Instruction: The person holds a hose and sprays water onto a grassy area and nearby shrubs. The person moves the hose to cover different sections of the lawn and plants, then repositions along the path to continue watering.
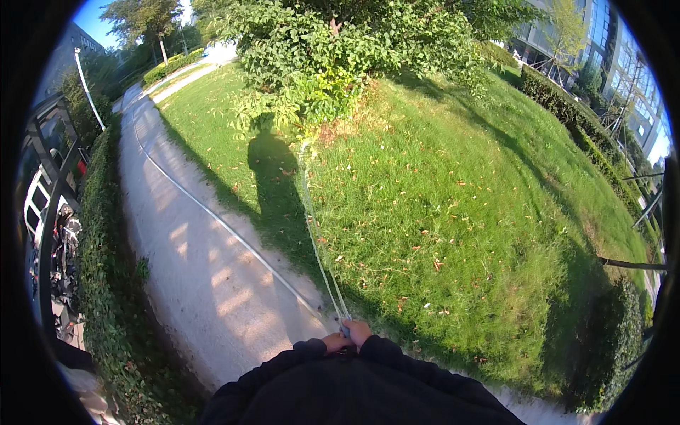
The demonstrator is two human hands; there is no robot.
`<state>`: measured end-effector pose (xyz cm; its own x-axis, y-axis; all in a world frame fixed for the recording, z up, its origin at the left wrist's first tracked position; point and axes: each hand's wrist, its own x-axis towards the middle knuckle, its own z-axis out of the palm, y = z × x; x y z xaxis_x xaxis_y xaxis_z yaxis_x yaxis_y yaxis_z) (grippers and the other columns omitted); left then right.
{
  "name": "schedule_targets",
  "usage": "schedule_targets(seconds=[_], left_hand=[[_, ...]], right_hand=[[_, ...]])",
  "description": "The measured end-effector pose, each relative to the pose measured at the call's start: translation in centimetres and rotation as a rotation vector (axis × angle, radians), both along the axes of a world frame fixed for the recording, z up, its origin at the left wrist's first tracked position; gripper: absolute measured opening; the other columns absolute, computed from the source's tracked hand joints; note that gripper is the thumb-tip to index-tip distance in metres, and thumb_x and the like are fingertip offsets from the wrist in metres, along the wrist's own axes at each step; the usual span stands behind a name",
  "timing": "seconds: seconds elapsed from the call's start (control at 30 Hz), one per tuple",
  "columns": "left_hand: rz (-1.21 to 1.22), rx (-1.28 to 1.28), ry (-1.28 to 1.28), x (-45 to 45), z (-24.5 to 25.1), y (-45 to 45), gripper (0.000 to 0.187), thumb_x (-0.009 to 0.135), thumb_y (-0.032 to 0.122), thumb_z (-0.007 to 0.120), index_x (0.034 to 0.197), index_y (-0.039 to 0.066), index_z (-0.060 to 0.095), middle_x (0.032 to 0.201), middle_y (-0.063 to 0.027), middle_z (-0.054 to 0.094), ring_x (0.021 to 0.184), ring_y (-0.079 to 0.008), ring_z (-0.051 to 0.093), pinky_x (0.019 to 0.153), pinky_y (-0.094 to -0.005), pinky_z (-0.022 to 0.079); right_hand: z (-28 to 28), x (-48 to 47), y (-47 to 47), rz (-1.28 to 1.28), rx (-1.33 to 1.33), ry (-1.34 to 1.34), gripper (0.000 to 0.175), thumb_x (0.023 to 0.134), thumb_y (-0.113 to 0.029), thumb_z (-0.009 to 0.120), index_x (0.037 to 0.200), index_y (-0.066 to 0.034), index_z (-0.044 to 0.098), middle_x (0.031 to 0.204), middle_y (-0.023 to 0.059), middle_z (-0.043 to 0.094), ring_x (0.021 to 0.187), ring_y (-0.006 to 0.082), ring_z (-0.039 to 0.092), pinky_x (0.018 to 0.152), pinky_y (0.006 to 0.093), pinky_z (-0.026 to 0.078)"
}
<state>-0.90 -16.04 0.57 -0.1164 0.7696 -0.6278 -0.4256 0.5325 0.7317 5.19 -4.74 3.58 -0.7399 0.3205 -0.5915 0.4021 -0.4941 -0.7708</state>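
Observation:
Both hands are together low in the middle of the head view, in front of my dark jacket (356,388). My right hand (359,331) grips the grey end of what looks like a hose (346,332), its thumb near the tip. Against it rests my left hand (336,342), closed around the lower part, which is mostly hidden. Two thin pale streams, seemingly water (321,255), run from the tip across the grass. They come down near the foot of a leafy bush (329,101). My shadow (273,164) falls left of the streams.
A paved path (180,255) curves along the left, with a long thin white line (228,228), hose or stripe, on it. A clipped hedge (98,255) and dark metal frame (48,212) border it. Lawn (451,223) with fallen leaves spreads right, towards another hedge (574,111) and buildings.

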Motion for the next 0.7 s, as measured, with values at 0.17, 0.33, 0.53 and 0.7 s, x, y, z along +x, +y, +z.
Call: schedule_targets(seconds=[0.17,0.33,0.53,0.7], left_hand=[[-0.024,0.021,0.013,-2.2,-0.5,-2.4,0.03,0.08,0.026,0.065,0.1,0.005,0.058,0.088,-0.0025,0.062,0.076,-0.0118,0.055,0.068,-0.026,0.045],[-0.045,0.039,0.024,-3.1,0.0,-3.9,0.029,0.081,0.029,0.062,0.099,0.007,0.059,0.085,-0.0016,0.061,0.072,-0.0108,0.053,0.064,-0.0252,0.043],[0.008,-0.076,-0.065,-2.4,0.5,-4.2,0.032,0.084,0.035,0.06,0.104,0.01,0.058,0.089,0.0002,0.061,0.076,-0.0111,0.054,0.065,-0.0266,0.042],[0.067,-0.083,-0.322,-0.8,-1.4,-3.8,0.051,0.088,0.055,0.048,0.115,0.013,0.056,0.105,-0.0027,0.062,0.09,-0.0178,0.057,0.077,-0.0323,0.043]], right_hand=[[-1.2,-2.1,-2.1,0.073,0.073,0.022,0.032,0.087,-0.025,0.05,0.071,0.0012,0.06,0.062,0.0101,0.059,0.055,0.0187,0.056,0.055,0.0325,0.045],[-1.2,-3.1,-3.5,0.107,0.128,-0.01,0.033,0.088,-0.025,0.048,0.07,0.0,0.06,0.064,0.0098,0.06,0.056,0.0185,0.056,0.057,0.0322,0.045],[-1.6,-2.5,-3.7,0.031,-0.033,0.0,0.032,0.09,-0.025,0.048,0.072,0.0002,0.057,0.064,0.0099,0.058,0.056,0.02,0.055,0.056,0.0339,0.045],[-3.1,-1.1,-3.2,-0.232,-0.246,-0.116,0.025,0.089,-0.021,0.048,0.075,-0.0007,0.056,0.066,0.0107,0.056,0.059,0.022,0.055,0.057,0.0357,0.046]])
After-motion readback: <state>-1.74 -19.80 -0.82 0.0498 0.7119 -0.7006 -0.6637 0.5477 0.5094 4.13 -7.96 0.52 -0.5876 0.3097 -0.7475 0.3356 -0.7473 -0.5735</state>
